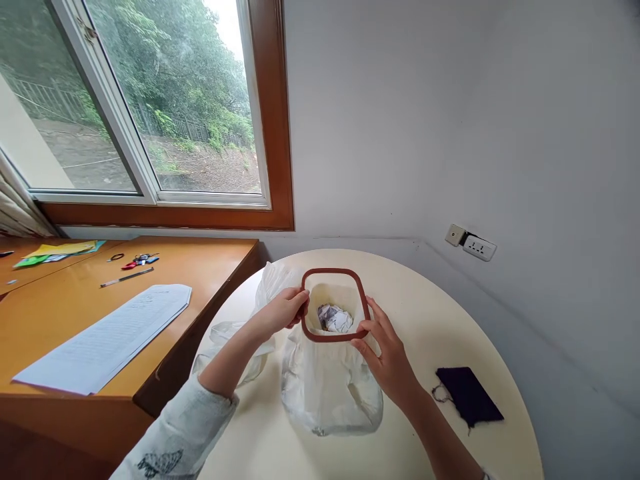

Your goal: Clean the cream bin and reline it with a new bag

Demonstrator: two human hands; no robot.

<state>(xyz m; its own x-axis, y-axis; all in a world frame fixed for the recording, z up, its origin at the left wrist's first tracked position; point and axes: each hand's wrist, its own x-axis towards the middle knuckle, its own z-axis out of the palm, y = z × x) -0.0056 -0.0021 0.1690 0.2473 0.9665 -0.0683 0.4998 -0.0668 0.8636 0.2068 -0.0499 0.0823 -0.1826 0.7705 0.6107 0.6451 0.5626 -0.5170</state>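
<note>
As I scan the head view from the left, a brown desk (pixel 210 263) comes first, with printed sheets (pixel 103 340) lying aslant on it and a pen (pixel 127 277) beyond them. Next to it, crumpled clear plastic (pixel 275 283) lies on the round cream table (pixel 440 300), partly behind my left forearm (pixel 225 373). My left hand (pixel 290 308) is closed on the left side of a red-brown ring (pixel 335 271), its fingers curled and mostly hidden from me. The ring is a smooth, even band in a rounded-square outline, and it frames the mouth of a pale cream bin (pixel 320 291). Down inside I see crumpled paper (pixel 336 319), white with greyish marks. A thin whitish bag (pixel 330 387) hangs around the outside, wrinkled and half see-through, bulging toward me at its base. The bin is on the table between my two hands, mouth up; I cannot tell whether the ring sits on its edge or just above it. My right hand (pixel 387 347) holds the ring's near right corner, thumb at the near side and fingertips along the right, though I cannot judge how firmly. Farther right, well apart from both hands, a dark cloth (pixel 470 395) with frayed threads lies near the table's edge
</note>
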